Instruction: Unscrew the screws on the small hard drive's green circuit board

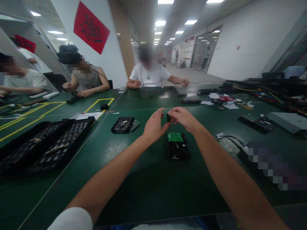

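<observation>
A hard drive (178, 147) with a green circuit board at its far end lies on the green table just in front of me. Above its far edge, my right hand (183, 118) pinches a small black piece (169, 117) between thumb and fingers; what kind of part it is I cannot make out. To the left of that piece is my left hand (154, 126), its thumb and fingers apart and holding nothing. Farther left lie another black drive (122, 124) with small bits on top and a loose circuit board (135, 125) beside it.
Black trays (69, 143) with slots stand at the left. On the right are a drive (256, 123), a grey metal box (287, 122), a black cable (230, 136) and piled cables (261, 86). A screwdriver-like tool (190, 101) lies farther back. Several people sit across the table (144, 191).
</observation>
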Motion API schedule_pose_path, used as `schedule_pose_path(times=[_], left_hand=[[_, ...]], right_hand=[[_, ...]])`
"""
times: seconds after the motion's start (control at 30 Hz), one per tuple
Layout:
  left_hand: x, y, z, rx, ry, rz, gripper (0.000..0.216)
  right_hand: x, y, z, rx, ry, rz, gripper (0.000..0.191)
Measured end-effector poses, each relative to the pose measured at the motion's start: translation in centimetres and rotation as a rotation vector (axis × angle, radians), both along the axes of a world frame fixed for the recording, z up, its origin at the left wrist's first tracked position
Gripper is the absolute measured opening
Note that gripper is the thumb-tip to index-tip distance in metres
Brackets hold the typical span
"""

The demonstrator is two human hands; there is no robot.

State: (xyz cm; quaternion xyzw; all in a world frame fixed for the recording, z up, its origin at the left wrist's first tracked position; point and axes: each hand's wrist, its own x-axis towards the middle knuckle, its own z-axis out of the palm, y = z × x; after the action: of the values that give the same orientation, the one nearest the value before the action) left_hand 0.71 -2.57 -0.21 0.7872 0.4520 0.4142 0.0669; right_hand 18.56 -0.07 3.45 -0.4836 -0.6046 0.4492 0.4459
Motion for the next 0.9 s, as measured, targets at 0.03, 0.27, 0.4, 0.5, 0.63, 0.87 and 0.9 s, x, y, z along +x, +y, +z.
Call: schedule_pose_path(times=[0.03, 0.27, 0.4, 0.5, 0.63, 0.87, 0.9], left_hand=[[0.2, 0.8, 0.2, -0.005, -0.017, -0.048, 0.07], [1.4, 2.2, -0.3, 0.052, -0.117, -0.162, 0.039], [1.2, 2.6, -0.2, 0.045, -0.116, -0.155, 0.037], [1.1, 2.6, 0.3, 0.051, -0.109, -0.127, 0.035], [1.0, 2.5, 0.8, 0.082, -0.132, -0.151, 0.027], [0.7, 2.5, 1.4, 0.091, -0.164, -0.165, 0.022], [0.5, 2.5, 1.6, 0.088, -0.156, -0.161, 0.021]], right_hand=[[-0.1, 0.0, -0.1, 0.01, 0.001, -0.013, 0.013], [0.4, -1.0, -0.4, 0.078, 0.015, -0.046, 0.018], [2.4, -3.3, -1.5, 0.169, -0.246, -0.03, 0.044], [4.1, -5.9, -3.0, 0.212, -0.591, 0.099, 0.068], [5.1, -8.7, -5.2, 0.033, -0.826, 0.246, 0.116], [5.3, -8.3, -6.7, 0.021, -0.931, 0.357, 0.138], [5.4, -8.1, -6.7, 0.039, -0.93, 0.366, 0.135]])
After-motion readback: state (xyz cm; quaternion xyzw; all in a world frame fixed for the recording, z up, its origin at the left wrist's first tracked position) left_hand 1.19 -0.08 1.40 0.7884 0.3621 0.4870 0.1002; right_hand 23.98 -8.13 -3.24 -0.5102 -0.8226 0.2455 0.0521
